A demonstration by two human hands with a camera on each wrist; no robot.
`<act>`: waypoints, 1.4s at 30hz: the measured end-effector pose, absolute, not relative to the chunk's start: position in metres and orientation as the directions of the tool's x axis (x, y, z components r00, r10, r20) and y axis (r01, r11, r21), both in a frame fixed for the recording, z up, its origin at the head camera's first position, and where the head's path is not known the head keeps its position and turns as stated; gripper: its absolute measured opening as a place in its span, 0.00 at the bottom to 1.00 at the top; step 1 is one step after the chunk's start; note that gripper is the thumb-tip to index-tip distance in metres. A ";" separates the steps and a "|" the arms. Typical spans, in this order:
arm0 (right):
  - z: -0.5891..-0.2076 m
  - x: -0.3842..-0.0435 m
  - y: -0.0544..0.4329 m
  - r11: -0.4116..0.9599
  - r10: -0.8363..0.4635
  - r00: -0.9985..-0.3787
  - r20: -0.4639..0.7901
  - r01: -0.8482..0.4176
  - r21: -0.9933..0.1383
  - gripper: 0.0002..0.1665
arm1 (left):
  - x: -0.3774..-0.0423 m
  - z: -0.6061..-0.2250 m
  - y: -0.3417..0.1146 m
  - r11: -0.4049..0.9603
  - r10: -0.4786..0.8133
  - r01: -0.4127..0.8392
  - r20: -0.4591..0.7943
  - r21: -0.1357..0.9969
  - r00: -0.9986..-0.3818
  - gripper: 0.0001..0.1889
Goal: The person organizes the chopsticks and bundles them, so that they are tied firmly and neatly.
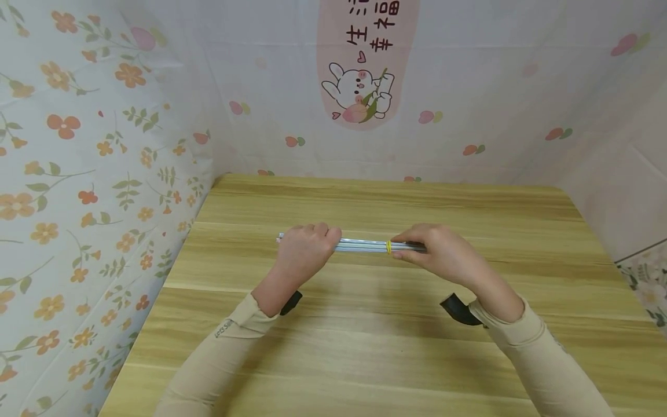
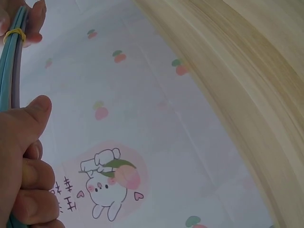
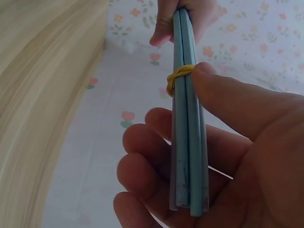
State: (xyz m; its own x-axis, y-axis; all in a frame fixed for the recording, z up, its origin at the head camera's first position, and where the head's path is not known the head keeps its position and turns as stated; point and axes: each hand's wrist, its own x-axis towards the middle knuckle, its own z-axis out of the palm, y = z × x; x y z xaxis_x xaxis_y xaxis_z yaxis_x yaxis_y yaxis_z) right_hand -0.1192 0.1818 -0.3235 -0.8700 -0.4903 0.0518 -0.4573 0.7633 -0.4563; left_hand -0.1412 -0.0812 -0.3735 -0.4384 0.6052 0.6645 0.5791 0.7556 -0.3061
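A bundle of pale blue chopsticks (image 1: pixel 359 246) is held level above the table in the head view. A yellow rubber band (image 1: pixel 388 247) is wound around it toward the right end. My left hand (image 1: pixel 304 252) grips the left part in a fist, with short patterned ends sticking out beyond it. My right hand (image 1: pixel 443 249) holds the right end; in the right wrist view its thumb (image 3: pixel 228 92) presses the chopsticks (image 3: pixel 189 152) right beside the band (image 3: pixel 176 78), while the fingers curl behind them. In the left wrist view the fist covers the lower part of the bundle (image 2: pixel 10 71).
A wood-grain table (image 1: pixel 365 347) lies under both hands. White cloth with a rabbit print (image 1: pixel 359 95) hangs behind it, and flower-patterned cloth (image 1: pixel 62 231) on the left. Black straps (image 1: pixel 461 310) show under the wrists, beside beige sleeves (image 1: pixel 219 353).
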 end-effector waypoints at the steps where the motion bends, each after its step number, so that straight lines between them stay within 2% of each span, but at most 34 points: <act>1: -0.323 -0.119 0.182 0.767 -0.492 -0.869 0.048 -0.459 -0.448 0.15 | -0.141 -0.374 -0.081 0.756 0.604 0.579 0.666 -0.306 -0.437 0.19; 9: -0.322 -0.117 0.177 0.757 -0.527 -0.846 0.078 -0.509 -0.410 0.08 | -0.141 -0.375 -0.081 0.755 0.605 0.578 0.669 -0.310 -0.432 0.19; 18: -0.320 -0.115 0.171 0.738 -0.581 -0.809 0.085 -0.568 -0.364 0.05 | -0.140 -0.375 -0.079 0.750 0.612 0.585 0.662 -0.311 -0.433 0.20; 28: -0.321 -0.115 0.168 0.722 -0.608 -0.791 0.072 -0.588 -0.364 0.04 | -0.140 -0.375 -0.078 0.747 0.615 0.593 0.653 -0.302 -0.442 0.20; 42: -0.323 -0.115 0.165 0.706 -0.603 -0.788 0.122 -0.599 -0.377 0.12 | -0.138 -0.371 -0.076 0.753 0.611 0.579 0.661 -0.314 -0.435 0.19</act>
State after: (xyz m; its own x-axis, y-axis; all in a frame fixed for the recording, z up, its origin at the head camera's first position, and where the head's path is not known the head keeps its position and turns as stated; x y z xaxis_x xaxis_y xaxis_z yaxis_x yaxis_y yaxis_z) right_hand -0.1152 0.1646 -0.3228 -0.7882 -0.6032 0.1224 -0.5992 0.7065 -0.3767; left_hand -0.1380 -0.0762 -0.3707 -0.4354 0.6108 0.6613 0.5789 0.7525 -0.3139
